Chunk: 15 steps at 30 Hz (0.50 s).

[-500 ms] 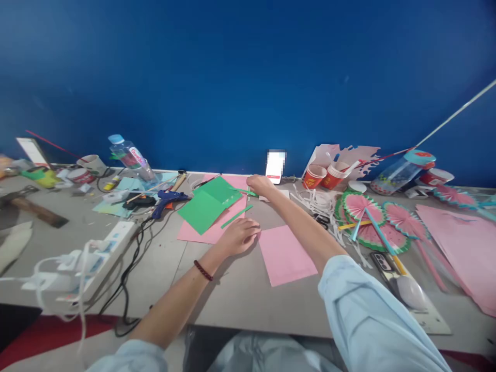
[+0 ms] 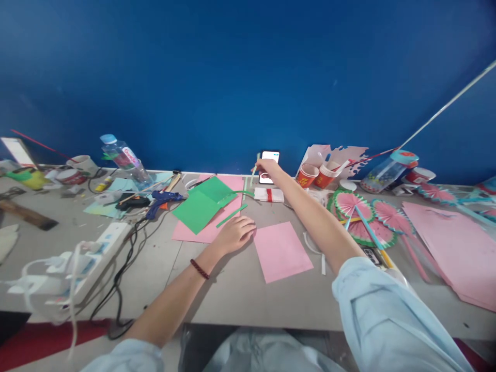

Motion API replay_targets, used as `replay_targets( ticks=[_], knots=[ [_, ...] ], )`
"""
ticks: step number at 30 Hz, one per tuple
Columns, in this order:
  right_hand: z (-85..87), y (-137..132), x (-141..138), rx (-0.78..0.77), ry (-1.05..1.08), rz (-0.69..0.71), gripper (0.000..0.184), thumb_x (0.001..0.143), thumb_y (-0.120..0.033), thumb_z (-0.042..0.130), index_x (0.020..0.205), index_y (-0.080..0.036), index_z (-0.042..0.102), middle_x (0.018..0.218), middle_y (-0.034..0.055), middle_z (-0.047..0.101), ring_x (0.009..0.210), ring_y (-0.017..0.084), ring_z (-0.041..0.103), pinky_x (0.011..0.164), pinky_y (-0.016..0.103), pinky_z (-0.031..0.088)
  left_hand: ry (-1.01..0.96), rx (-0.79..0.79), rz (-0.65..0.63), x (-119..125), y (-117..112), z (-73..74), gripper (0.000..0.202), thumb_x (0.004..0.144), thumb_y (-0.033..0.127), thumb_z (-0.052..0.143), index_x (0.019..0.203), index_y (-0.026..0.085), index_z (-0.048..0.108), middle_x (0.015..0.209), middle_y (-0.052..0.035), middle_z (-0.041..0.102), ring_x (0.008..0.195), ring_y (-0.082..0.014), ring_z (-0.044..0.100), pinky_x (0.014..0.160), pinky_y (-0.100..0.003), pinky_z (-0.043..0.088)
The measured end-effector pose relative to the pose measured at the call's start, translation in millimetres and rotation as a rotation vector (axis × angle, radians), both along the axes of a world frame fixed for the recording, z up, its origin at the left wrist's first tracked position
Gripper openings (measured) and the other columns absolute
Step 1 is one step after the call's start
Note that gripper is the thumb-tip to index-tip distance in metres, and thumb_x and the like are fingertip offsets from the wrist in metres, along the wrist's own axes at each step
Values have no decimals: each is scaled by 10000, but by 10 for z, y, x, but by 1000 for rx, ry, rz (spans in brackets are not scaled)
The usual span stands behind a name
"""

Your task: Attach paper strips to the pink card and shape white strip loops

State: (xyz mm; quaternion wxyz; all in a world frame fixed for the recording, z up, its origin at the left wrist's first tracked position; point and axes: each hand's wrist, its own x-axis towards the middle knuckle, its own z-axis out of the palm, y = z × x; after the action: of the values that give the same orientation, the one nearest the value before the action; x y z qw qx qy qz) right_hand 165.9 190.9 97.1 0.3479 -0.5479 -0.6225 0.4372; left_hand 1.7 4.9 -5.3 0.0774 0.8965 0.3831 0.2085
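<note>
My left hand rests on the grey table with its fingers loosely bent, apparently empty, by the left corner of a square of pink paper. Just beyond it lies a narrow green paper strip. Green paper sheets overlap a larger pink sheet to its left. Stretched out to the back of the table, my right hand pinches a thin pale green strip, held nearly upright. Behind that hand, a lit phone leans by the blue wall, partly covered. A white packet with a red band lies below the hand.
On the left are a blue glue gun, a power strip with cords, a bottle and a hammer. On the right stand red paper cups and a jar, beside pink-green paper fans and pink sheets.
My right hand has risen from the table near the green strips to in front of the phone, now with a pale strip upright in its fingers. My left hand stays resting on the table.
</note>
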Motion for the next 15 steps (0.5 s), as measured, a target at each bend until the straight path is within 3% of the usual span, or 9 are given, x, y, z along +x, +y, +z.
replay_targets(
  ticks=[3, 6, 11, 15],
  knots=[
    [139, -30, 53, -148, 226, -28, 132, 768, -177, 477, 636, -168, 472, 703, 70, 683, 463, 68, 441, 472, 205, 390, 1, 13, 4, 3, -9, 5, 279, 896, 202, 445, 1099, 229, 635, 1158, -63, 634, 1130, -197, 531, 1002, -392, 407],
    [207, -134, 138, -287, 449, 30, 61, 723, -158, 551, 671, -156, 518, 704, 48, 682, 518, 75, 484, 481, 189, 379, 10, 39, 13, -2, -10, 1, 270, 900, 218, 445, 1093, 229, 634, 1162, -59, 627, 1130, -197, 526, 1029, -400, 378],
    [141, -499, 309, -239, 451, 239, 113, 645, -169, 674, 714, -141, 590, 627, -16, 627, 543, 63, 490, 493, 175, 360, 26, 65, 32, -6, 6, -8, 288, 912, 236, 415, 1112, 217, 621, 1213, -72, 592, 1160, -209, 503, 1072, -416, 319],
    [39, -845, 441, -282, 461, 284, 206, 617, -237, 734, 742, -148, 596, 638, -20, 627, 550, 66, 520, 536, 194, 402, 17, 57, 21, 48, -69, 83, 313, 893, 248, 433, 1153, 199, 600, 1224, -94, 590, 1158, -236, 494, 1027, -420, 346]
  ],
)
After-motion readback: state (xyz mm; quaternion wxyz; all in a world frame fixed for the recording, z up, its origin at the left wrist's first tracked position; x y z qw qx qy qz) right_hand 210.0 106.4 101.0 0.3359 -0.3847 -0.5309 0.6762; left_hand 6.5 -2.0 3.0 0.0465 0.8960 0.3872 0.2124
